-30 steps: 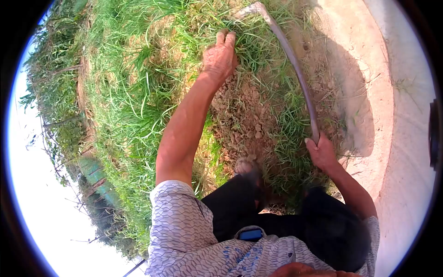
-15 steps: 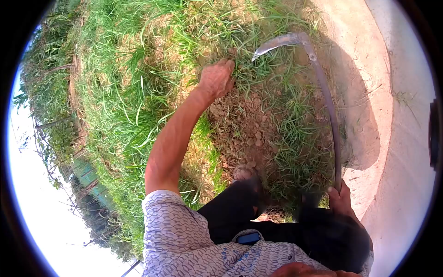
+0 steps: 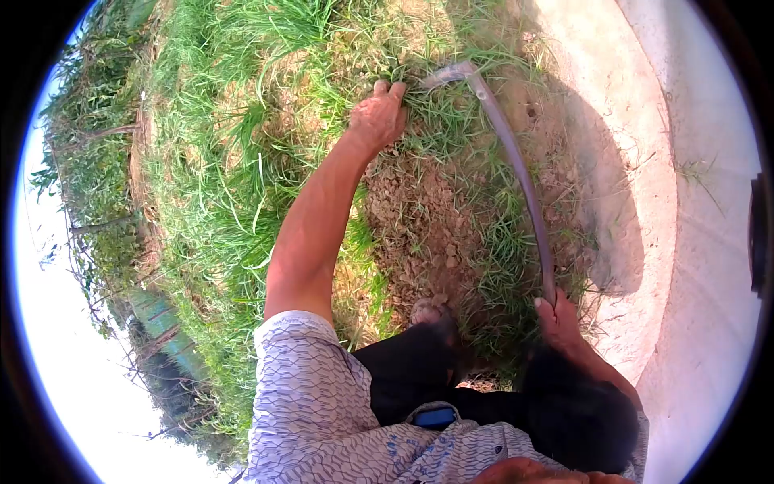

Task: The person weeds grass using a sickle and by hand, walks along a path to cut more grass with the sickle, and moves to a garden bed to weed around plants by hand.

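Note:
My left hand is low at the grass, its fingers bent around green blades at the top edge of the dug soil. In my right hand is the lower end of the long curved handle of a sickle. The metal blade lies in the grass just right of my left fingers, its tip partly hidden by the blades. Grass lies in a strip between the loose soil and the handle.
Tall grass grows on the left, with bushes beyond. A pale earthen edge and a whitish sheet-like surface run along the right. My dark-trousered knees are below.
The sickle was first drawn back toward me and to the right, then swung forward and left to the grass by my left hand. My left hand has moved only slightly.

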`<state>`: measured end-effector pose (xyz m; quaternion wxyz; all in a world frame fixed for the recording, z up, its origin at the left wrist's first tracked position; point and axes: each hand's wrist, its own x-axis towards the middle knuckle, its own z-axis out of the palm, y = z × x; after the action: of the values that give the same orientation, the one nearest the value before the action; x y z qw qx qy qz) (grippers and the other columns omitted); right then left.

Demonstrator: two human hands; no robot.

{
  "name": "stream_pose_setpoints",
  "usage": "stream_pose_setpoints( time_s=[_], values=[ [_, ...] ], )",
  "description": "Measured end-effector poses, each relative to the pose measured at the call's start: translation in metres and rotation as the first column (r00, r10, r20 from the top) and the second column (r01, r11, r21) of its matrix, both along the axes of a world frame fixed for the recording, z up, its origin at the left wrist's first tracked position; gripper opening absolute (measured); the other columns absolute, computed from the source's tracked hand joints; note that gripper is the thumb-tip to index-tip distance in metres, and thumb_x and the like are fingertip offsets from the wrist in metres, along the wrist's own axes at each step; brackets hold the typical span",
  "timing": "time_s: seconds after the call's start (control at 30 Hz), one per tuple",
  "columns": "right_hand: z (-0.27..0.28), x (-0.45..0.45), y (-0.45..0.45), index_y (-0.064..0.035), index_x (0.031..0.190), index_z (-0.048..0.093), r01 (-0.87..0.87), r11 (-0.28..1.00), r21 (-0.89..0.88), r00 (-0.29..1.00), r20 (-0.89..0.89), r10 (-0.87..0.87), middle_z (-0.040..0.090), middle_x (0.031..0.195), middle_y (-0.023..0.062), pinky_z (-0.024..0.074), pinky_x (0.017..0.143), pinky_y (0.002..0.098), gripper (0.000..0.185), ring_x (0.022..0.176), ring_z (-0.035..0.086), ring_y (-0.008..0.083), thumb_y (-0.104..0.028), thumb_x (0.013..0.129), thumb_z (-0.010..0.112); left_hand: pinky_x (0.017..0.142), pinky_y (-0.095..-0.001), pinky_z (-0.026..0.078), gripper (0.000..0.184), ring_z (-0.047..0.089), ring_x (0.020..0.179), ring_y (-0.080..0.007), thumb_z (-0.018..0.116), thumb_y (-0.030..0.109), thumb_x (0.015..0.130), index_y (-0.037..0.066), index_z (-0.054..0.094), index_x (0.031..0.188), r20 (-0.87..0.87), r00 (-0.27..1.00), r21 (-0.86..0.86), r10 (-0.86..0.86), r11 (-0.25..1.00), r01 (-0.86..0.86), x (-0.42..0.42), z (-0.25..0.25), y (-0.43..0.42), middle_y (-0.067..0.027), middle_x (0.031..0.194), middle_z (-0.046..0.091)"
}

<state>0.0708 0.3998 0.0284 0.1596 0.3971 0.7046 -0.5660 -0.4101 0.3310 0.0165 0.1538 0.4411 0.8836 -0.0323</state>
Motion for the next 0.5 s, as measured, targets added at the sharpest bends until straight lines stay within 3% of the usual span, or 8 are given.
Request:
stream_pose_setpoints(
  time_s=[0.07,0.1,0.23,0.3,0.33,0.4,0.43,0.5],
  values=[
    [-0.003,0.004,0.002,0.0016,0.104,0.053,0.063,0.997,-0.041,0.998,-0.025,-0.064,0.053,0.064,0.0099,0.0442,0.054,0.0364,0.036,0.058,0.056,0.0206,-0.033,0.095,0.057,0.087,-0.0473,0.052,0.035,0.064,0.097,-0.0400,0.052,0.022,0.092,0.003,0.045,0.120,0.037,0.999,-0.168,-0.029,0.985,0.035,-0.011,-0.010,-0.003,-0.0251,0.123,0.053],
    [-0.001,-0.001,0.002,0.0009,0.101,0.053,0.097,0.991,-0.087,0.994,-0.043,-0.101,0.053,0.063,0.0073,0.0431,0.052,0.0349,0.034,0.056,0.054,0.0183,-0.032,0.095,0.057,0.082,-0.0510,0.052,0.025,0.063,0.080,-0.0394,0.053,0.025,0.093,0.002,0.050,0.104,0.005,0.985,-0.036,-0.174,0.984,0.174,-0.009,-0.007,-0.014,-0.0227,0.096,0.060],
    [0.009,-0.062,0.023,-0.0002,0.094,0.051,0.195,0.981,-0.024,0.966,-0.168,-0.196,0.052,0.063,0.0035,0.0411,0.050,0.0329,0.032,0.054,0.052,0.0154,-0.032,0.095,0.058,0.071,-0.0491,0.053,0.030,0.063,0.075,-0.0364,0.055,0.031,0.094,0.002,0.051,0.100,0.235,0.955,-0.254,-0.180,0.937,0.239,0.010,0.015,-0.039,-0.0198,0.085,0.061],
    [0.025,-0.108,0.036,-0.0018,0.091,0.049,0.335,0.866,-0.372,0.926,-0.041,-0.375,0.049,0.063,0.0028,0.0403,0.046,0.0320,0.033,0.049,0.050,0.0146,-0.034,0.095,0.057,0.065,-0.0480,0.052,0.033,0.062,0.071,-0.0335,0.055,0.036,0.094,0.003,0.052,0.097,0.306,0.940,-0.340,-0.152,0.905,0.257,0.025,0.024,-0.053,-0.0171,0.077,0.060],
    [0.020,-0.113,0.035,-0.0018,0.091,0.049,0.330,0.869,-0.367,0.927,-0.044,-0.371,0.049,0.063,0.0028,0.0403,0.046,0.0320,0.033,0.049,0.050,0.0146,-0.034,0.095,0.057,0.065,-0.0480,0.052,0.033,0.062,0.071,-0.0335,0.055,0.036,0.094,0.003,0.052,0.097,0.304,0.941,-0.335,-0.150,0.908,0.253,0.031,0.031,-0.056,-0.0171,0.077,0.060],
    [-0.001,-0.120,0.024,-0.0029,0.093,0.049,0.126,0.943,-0.307,0.988,-0.049,-0.148,0.046,0.061,0.0021,0.0396,0.043,0.0301,0.033,0.045,0.046,0.0132,-0.035,0.097,0.056,0.075,-0.0468,0.053,0.034,0.065,0.081,-0.0383,0.053,0.035,0.092,0.002,0.056,0.097,0.254,0.966,-0.339,-0.048,0.931,0.135,0.036,0.040,-0.057,-0.0198,0.085,0.066],
    [-0.018,-0.100,0.012,-0.0029,0.093,0.049,0.121,0.948,-0.295,0.989,-0.051,-0.142,0.046,0.061,0.0021,0.0396,0.043,0.0301,0.033,0.045,0.046,0.0132,-0.035,0.097,0.056,0.074,-0.0460,0.053,0.033,0.066,0.082,-0.0378,0.055,0.034,0.091,0.002,0.057,0.098,0.205,0.978,-0.267,-0.027,0.960,0.082,0.033,0.027,-0.066,-0.0195,0.097,0.066],
    [-0.048,-0.039,-0.006,-0.0042,0.094,0.049,-0.019,0.995,0.095,0.965,-0.260,0.043,0.043,0.061,0.0018,0.0392,0.040,0.0290,0.033,0.042,0.045,0.0125,-0.036,0.097,0.054,0.070,-0.0446,0.054,0.032,0.064,0.081,-0.0347,0.055,0.033,0.092,0.002,0.055,0.098,0.082,0.995,-0.162,-0.057,0.984,0.070,0.029,0.018,-0.074,-0.0196,0.099,0.061]
  ],
)
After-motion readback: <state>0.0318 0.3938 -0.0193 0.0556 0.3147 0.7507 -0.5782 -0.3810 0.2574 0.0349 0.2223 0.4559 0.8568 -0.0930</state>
